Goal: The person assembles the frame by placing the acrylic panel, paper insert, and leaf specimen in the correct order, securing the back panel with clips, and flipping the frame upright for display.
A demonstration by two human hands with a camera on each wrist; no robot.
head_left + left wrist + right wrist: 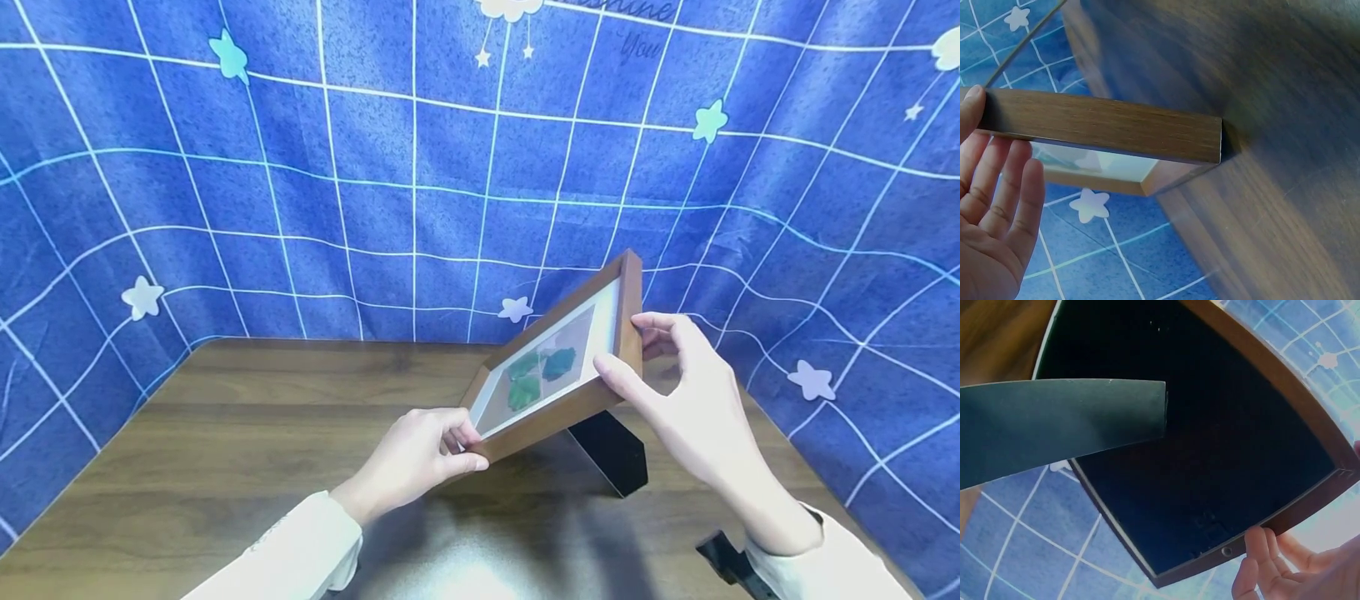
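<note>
Blue star-patterned cloth point(375, 208) backs a brown wooden table point(247, 433). Head view: left hand point(420, 454) pinches the near-left corner of the brown wooden glazed picture frame point(558, 367), tilted above the table; right hand point(675, 392) pinches its right edge. Left wrist view: the fingers point(1004, 187) lie straight under the rim. Right wrist view: a black stand flap point(1054, 425) hangs loose. The frame is probably light, stiff and breakable; hold it by the rims.

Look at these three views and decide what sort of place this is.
Probably a staged recording corner, not a lived-in room: a blue star-print cloth hangs behind and beside a wooden table, where the left hand and right hand hold a picture frame.
</note>
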